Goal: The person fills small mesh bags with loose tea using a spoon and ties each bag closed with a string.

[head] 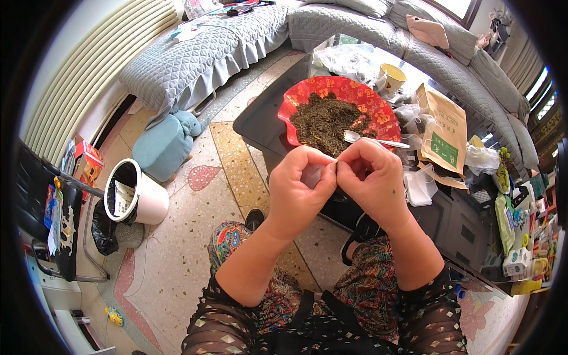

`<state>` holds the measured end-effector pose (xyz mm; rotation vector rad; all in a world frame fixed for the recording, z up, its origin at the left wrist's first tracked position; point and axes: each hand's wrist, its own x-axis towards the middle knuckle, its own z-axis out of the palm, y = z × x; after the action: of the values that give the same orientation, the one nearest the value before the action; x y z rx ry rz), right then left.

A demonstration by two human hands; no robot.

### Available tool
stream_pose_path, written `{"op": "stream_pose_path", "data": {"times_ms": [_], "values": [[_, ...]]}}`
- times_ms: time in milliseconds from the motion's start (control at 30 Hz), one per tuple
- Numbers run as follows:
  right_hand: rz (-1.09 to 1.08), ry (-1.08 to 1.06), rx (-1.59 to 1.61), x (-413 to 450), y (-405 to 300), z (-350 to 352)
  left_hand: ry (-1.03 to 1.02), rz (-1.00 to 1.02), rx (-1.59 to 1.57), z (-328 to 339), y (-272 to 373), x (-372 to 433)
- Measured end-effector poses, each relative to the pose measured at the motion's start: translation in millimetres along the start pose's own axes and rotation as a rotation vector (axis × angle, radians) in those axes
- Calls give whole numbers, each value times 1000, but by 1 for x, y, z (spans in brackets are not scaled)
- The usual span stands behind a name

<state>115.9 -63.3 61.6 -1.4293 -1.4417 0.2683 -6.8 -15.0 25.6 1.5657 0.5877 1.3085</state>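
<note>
My left hand (301, 191) and my right hand (372, 182) meet fingertip to fingertip just in front of a red patterned tray (381, 113). Both pinch the top edge of something small and whitish; a translucent pouch (312, 175) shows behind the left fingers, and most of it is hidden by my hands. Dark brown dried, crumbled plant matter (326, 117) is heaped in the tray. A white plastic spoon (381, 141) lies across the tray's near right side, its bowl on the heap. Flat white mesh bags (420, 186) lie right of my right hand.
Right of the tray are a brown paper bag (443, 128), a yellow paper cup (392, 77) and clear plastic bags (350, 62). The dark table (262, 120) stands before my knees. On the floor at left are a white bin (153, 199) and a blue elephant stool (162, 146).
</note>
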Motion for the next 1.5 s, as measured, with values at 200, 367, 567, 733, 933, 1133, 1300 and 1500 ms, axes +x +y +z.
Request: {"op": "stream_pose_path", "data": {"times_ms": [200,367,567,733,933,1133,1300,1500], "values": [[209,-82,243,0,3,-2,4,-65,-5,-2,-1,1],[316,-160,364,1,5,-6,-36,-45,-32,-2,5,3],[413,-202,522,3,6,-8,-55,244,163,-3,5,7],[432,-192,563,3,9,-8,-54,315,210,-4,1,9],[293,-175,253,2,10,-6,-42,245,311,-5,2,7],[176,-157,81,3,2,-9,-94,-24,183,-5,8,5],[103,-146,48,5,2,-13,-134,-255,5,-9,9,7],[275,-150,383,7,6,-13,-52,-318,-197,-13,-2,9]]}}
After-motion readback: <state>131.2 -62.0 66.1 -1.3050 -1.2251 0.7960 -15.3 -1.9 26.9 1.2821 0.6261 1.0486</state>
